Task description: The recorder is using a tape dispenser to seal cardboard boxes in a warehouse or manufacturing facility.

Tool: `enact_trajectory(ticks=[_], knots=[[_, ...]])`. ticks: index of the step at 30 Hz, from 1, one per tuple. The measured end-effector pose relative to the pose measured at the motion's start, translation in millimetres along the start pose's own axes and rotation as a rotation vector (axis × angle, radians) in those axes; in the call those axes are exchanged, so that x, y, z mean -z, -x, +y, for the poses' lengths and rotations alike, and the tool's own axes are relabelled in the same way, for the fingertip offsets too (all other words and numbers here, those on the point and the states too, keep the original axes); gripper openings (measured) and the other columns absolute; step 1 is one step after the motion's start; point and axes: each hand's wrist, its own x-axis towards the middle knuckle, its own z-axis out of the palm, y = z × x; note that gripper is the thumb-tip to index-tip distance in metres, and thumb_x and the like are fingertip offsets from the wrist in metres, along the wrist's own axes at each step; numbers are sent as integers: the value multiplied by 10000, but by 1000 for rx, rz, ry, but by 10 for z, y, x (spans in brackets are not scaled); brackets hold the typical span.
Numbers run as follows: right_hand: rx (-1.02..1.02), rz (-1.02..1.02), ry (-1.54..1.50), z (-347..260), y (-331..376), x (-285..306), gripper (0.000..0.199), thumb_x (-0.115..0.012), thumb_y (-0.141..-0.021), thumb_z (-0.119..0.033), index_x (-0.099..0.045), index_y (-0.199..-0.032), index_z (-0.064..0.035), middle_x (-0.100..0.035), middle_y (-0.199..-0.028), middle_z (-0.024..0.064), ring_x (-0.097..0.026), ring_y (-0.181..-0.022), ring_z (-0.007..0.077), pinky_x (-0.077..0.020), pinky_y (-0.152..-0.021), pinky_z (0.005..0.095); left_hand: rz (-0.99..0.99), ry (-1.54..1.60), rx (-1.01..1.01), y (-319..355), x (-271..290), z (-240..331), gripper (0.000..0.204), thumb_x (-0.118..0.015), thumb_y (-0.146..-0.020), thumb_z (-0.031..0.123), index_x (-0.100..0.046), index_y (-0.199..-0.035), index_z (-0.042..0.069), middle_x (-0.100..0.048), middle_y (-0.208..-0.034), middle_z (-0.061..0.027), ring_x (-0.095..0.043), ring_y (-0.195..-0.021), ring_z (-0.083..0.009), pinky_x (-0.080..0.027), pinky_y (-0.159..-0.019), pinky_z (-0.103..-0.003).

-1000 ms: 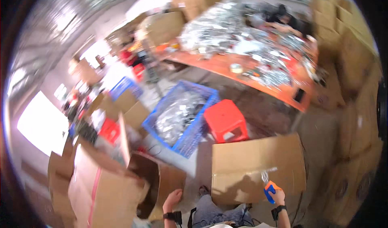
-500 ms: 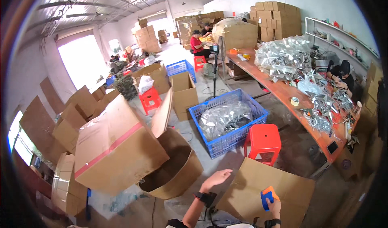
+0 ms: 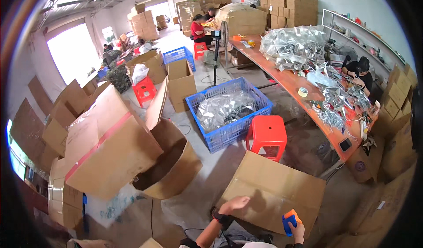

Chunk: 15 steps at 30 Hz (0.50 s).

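One big cardboard carton [image 3: 114,151] with a pinkish-red stripe tilts at your far left, against an open-topped carton [image 3: 176,175]. Behind them, a small red stool [image 3: 144,93] bears a white bag [image 3: 140,73], and an upright open box [image 3: 181,89] stands just beside it. Next comes a blue slatted plastic crate [image 3: 238,131] holding silvery pieces in clear plastic [image 3: 224,109].

Your left hand [image 3: 237,202] is empty and loosely unfolded, fingers toward the right, over the left part of a brown cardboard carton [image 3: 282,180]; you cannot tell whether it touches. Beyond that carton, a red plastic stool [image 3: 269,131] stands near the crate.

Over the carton's near right edge is the blue-and-orange tape dispenser [image 3: 289,224], gripped in your right hand [image 3: 299,232], whose fingers wrap its side.

Farther right, the orange-red worktable [image 3: 273,67] carries a tape roll [image 3: 302,91], a heap of silver foil stars [image 3: 341,96] and a dark phone [image 3: 345,144] near its corner. A co-worker [image 3: 359,74] in black sits behind the stars.
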Motion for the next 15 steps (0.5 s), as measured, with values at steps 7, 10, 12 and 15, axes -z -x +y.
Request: enact_trajectory(ticks=[7, 10, 12, 15], knots=[[73, -174, -144, 1402, 158, 455, 418, -606, -717, -454, -629, -808, -47, -618, -761, 166, -596, -730, 335, -456, -631, 402, 624, -106, 433, 466, -808, 418, 330, -425, -845, 245, -548, -1025, -3, -610, -959, -152, -577, -868, -265, -436, -765, -348], [-19, -217, 63, 1870, 464, 610, 431, -609, -702, -471, -633, -828, -59, -624, -783, 165, -599, -764, 337, -460, -654, 410, 542, 215, 496, 747, -1181, 453, 364, -443, -849, 256, -533, -1104, 12, -617, -984, -100, -580, -878, -226, -443, -762, -328], [-83, -286, 64, 2181, 662, 637, 436, -604, -698, -485, -636, -852, -78, -627, -797, 169, -597, -785, 344, -463, -669, 415, 428, 243, 653, 991, -1423, 306, 384, -461, -849, 272, -527, -1130, 19, -611, -994, -77, -580, -883, -207, -444, -762, -316], [-414, -587, 356, 2621, 956, 571, 483, -626, -717, -404, -544, -1116, -145, -572, -651, 167, -561, -602, 334, -454, -582, 437, 498, 567, 581, 1406, -1821, -27, 363, -452, -809, 313, -582, -1050, 74, -617, -965, -113, -588, -879, -209, -452, -762, -321]])
